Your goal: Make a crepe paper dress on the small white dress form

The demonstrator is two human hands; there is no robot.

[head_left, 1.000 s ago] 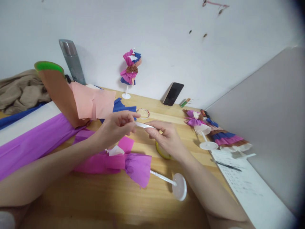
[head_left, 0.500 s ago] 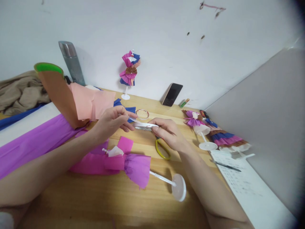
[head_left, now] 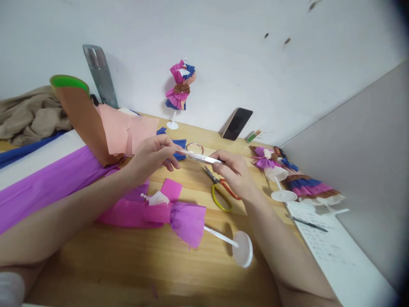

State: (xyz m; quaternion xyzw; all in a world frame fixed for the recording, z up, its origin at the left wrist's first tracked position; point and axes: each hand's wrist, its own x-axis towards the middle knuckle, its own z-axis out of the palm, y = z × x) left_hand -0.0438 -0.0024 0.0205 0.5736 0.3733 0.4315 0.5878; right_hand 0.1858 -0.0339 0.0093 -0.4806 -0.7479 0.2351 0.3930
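Note:
Both hands hold a thin white strip (head_left: 198,157) stretched between them above the wooden table (head_left: 134,260). My left hand (head_left: 153,155) pinches its left end, and my right hand (head_left: 231,172) pinches the right end. Below the hands lies a doll form in a pink and purple crepe-paper dress (head_left: 166,213), on its side, its white round stand (head_left: 243,254) pointing right. Yellow and red-handled scissors (head_left: 219,192) rest on the table under my right hand. A small tape ring (head_left: 194,148) sits just behind the strip.
Purple, white and blue crepe paper rolls (head_left: 47,175) lie at left with peach and brown sheets (head_left: 124,132). A finished paper-dress doll (head_left: 179,89) stands by the wall, near a steel bottle (head_left: 100,76) and a leaning phone (head_left: 237,123). More dolls (head_left: 297,183) and a paper with a pen (head_left: 306,224) lie right.
My hands have drawn slightly apart, pulling the strip longer and straighter. My right hand has lifted off the scissors, which now show fully. The camera has shifted a little.

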